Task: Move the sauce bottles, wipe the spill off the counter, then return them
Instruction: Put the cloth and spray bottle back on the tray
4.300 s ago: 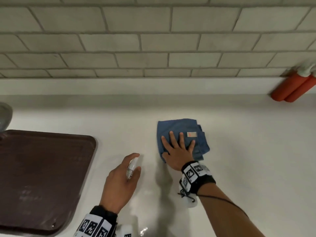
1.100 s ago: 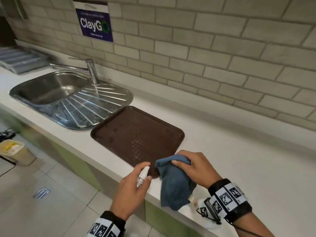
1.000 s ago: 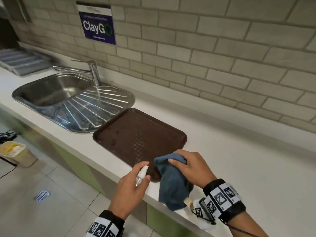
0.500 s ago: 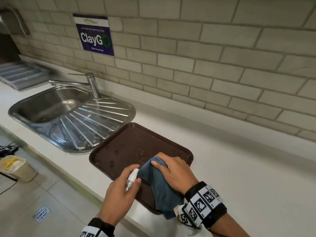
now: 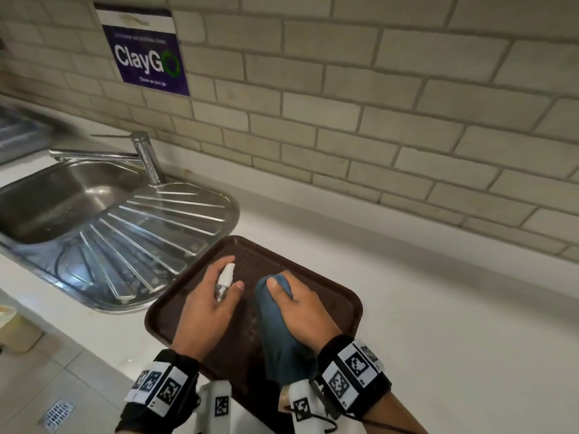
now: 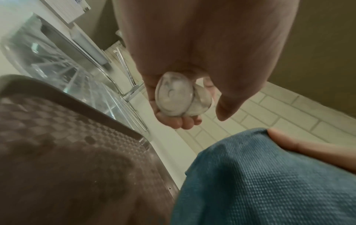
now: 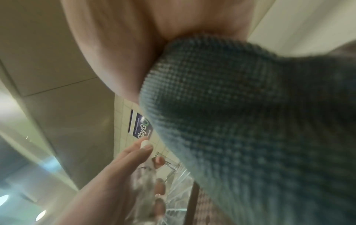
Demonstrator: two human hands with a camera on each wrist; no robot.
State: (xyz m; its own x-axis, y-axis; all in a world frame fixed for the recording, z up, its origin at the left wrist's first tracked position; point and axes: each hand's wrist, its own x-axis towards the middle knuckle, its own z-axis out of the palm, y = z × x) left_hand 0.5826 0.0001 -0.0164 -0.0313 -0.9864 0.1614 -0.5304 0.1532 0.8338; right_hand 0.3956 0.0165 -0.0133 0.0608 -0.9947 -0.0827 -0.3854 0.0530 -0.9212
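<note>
Wiping looks done — your right hand [image 5: 300, 311] bunches the blue cloth [image 5: 279, 336], left hand [image 5: 208, 305] fingers curl round the spray bottle [image 5: 225, 281], lower centre over the brown tray [image 5: 341, 296]. Sauce bottles out of view — returning them remains.

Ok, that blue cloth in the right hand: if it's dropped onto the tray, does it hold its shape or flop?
Likely flops: the blue cloth hangs limp below the right hand. Its woven texture probably grips rather than slides on the brown tray. It looks light and won't roll.
</note>
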